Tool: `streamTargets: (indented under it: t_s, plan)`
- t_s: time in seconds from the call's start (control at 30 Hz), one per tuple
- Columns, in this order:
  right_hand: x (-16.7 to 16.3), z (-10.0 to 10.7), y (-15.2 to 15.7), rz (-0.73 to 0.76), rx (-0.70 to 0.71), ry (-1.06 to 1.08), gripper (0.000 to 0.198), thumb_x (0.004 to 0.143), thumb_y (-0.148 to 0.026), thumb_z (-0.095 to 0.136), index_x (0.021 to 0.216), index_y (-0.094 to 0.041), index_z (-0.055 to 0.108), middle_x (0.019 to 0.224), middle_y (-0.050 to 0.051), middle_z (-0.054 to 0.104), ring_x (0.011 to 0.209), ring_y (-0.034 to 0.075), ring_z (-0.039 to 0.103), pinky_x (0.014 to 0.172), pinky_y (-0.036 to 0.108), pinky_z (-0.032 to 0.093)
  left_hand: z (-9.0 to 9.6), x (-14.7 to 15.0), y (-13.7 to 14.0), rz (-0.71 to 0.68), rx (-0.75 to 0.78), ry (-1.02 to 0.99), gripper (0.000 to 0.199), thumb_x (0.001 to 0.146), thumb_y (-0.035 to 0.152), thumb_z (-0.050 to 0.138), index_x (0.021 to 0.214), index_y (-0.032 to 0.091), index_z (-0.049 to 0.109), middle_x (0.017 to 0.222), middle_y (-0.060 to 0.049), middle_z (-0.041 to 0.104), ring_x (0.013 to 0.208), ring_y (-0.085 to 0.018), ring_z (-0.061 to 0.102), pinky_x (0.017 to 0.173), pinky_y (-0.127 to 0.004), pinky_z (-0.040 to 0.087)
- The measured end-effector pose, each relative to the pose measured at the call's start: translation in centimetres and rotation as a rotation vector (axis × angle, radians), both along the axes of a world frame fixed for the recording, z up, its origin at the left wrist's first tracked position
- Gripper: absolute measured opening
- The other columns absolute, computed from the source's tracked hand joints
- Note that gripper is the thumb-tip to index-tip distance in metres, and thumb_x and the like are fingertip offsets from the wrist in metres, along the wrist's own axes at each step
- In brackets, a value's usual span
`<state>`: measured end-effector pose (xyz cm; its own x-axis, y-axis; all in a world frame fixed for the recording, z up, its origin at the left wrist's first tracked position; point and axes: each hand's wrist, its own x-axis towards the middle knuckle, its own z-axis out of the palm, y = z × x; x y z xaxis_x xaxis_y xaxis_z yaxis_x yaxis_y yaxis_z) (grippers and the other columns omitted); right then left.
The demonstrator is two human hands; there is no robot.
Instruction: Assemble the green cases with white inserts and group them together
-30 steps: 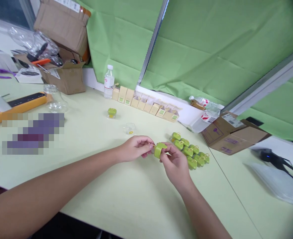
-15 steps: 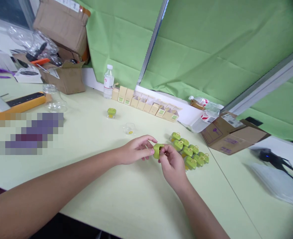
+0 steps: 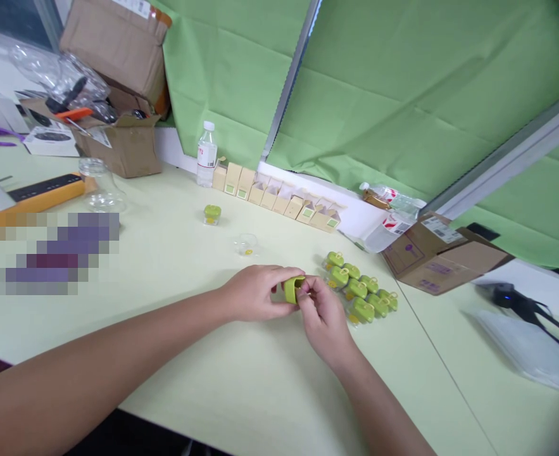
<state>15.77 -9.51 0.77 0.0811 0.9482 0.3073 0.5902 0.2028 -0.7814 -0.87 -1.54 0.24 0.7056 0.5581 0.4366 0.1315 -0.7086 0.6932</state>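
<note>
Between my two hands is a small green lid (image 3: 290, 291), its hollow underside turned to the right. My left hand (image 3: 255, 292) wraps around its left side, thumb below and fingers above. The thumb and fingertips of my right hand (image 3: 325, 311) pinch its right rim and reach into the hollow; whether they hold anything inside is hidden. A clear little cup (image 3: 246, 244) with a yellow mark sits on the table beyond my left hand. Several clear containers with green lids (image 3: 356, 290) and loops stand grouped just right of my right hand. One more green-lidded container (image 3: 211, 215) stands farther back.
A row of small cardboard boxes (image 3: 274, 194) lines the wall beside an upright water bottle (image 3: 206, 155). At right are lying bottles (image 3: 393, 223) and an open carton (image 3: 443, 253). At left are a glass jar (image 3: 99, 185), an orange-and-black bar (image 3: 42, 197) and a filled carton (image 3: 127, 145).
My left hand has closed in around the green lid, where before its fingers were looser. The lid has shifted slightly left and turned, showing more of its hollow side.
</note>
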Motion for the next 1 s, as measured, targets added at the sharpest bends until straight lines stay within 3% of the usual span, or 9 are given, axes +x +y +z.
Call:
streamTargets:
  t_s: [0.13, 0.3, 0.43, 0.57, 0.67, 0.87, 1.0]
  plan:
    - [0.0, -0.1, 0.1, 0.008, 0.003, 0.032, 0.008, 0.09, -0.023, 0.049, 0.082, -0.023, 0.048, 0.079, 0.001, 0.06, 0.07, 0.017, 0.056, 0.061, 0.027, 0.046, 0.0, -0.2, 0.3, -0.019, 0.037, -0.012, 0.045, 0.081, 0.032, 0.068, 0.126, 0.026, 0.062, 0.106, -0.003, 0.071, 0.092, -0.02, 0.064, 0.076, -0.028, 0.045]
    - [0.4, -0.6, 0.3, 0.029, 0.012, 0.069, 0.009, 0.092, -0.024, 0.049, 0.083, -0.023, 0.047, 0.085, 0.002, 0.06, 0.074, 0.017, 0.057, 0.065, 0.029, 0.049, 0.2, -0.4, 0.3, -0.029, 0.057, 0.009, 0.039, 0.079, 0.025, 0.067, 0.118, 0.025, 0.065, 0.097, -0.002, 0.071, 0.084, -0.018, 0.062, 0.072, -0.027, 0.044]
    - [1.0, -0.8, 0.5, -0.028, 0.04, 0.174, 0.011, 0.093, -0.029, 0.051, 0.085, -0.022, 0.049, 0.105, 0.006, 0.061, 0.083, 0.019, 0.064, 0.071, 0.033, 0.054, 0.2, -0.9, 1.2, 0.042, 0.049, 0.038, 0.025, 0.08, 0.03, 0.066, 0.104, 0.022, 0.067, 0.086, -0.001, 0.068, 0.072, -0.016, 0.057, 0.066, -0.026, 0.042]
    - [1.3, -0.9, 0.8, -0.072, 0.03, 0.25, 0.019, 0.095, -0.037, 0.053, 0.085, -0.022, 0.05, 0.106, 0.009, 0.064, 0.082, 0.02, 0.068, 0.07, 0.036, 0.057, -0.1, -1.4, 2.5, 0.145, -0.061, 0.028, 0.036, 0.083, 0.042, 0.065, 0.113, 0.022, 0.064, 0.093, -0.003, 0.068, 0.071, -0.016, 0.057, 0.062, -0.025, 0.043]
    - [1.2, -1.1, 0.8, -0.062, 0.021, 0.228, 0.019, 0.094, -0.038, 0.055, 0.087, -0.022, 0.051, 0.107, 0.01, 0.068, 0.082, 0.021, 0.07, 0.069, 0.036, 0.058, -0.3, -1.6, 3.0, 0.191, -0.088, 0.01, 0.043, 0.082, 0.041, 0.066, 0.12, 0.022, 0.061, 0.101, -0.005, 0.068, 0.076, -0.017, 0.059, 0.062, -0.025, 0.044]
    - [0.8, -1.0, 0.5, -0.029, 0.028, 0.076, 0.014, 0.088, -0.03, 0.063, 0.082, -0.022, 0.053, 0.105, 0.009, 0.073, 0.09, 0.021, 0.07, 0.081, 0.036, 0.056, -0.7, -1.7, 3.0, 0.236, -0.069, 0.1, 0.045, 0.079, 0.027, 0.062, 0.123, 0.023, 0.053, 0.086, 0.0, 0.065, 0.065, -0.016, 0.057, 0.056, -0.025, 0.038]
    - [0.5, -0.9, 0.3, 0.029, 0.003, -0.018, 0.006, 0.086, -0.024, 0.062, 0.084, -0.023, 0.057, 0.103, 0.006, 0.073, 0.088, 0.02, 0.07, 0.082, 0.035, 0.055, -1.0, -1.7, 3.2, 0.204, -0.016, 0.097, 0.04, 0.078, 0.025, 0.062, 0.117, 0.022, 0.055, 0.101, -0.004, 0.067, 0.086, -0.022, 0.063, 0.07, -0.029, 0.046]
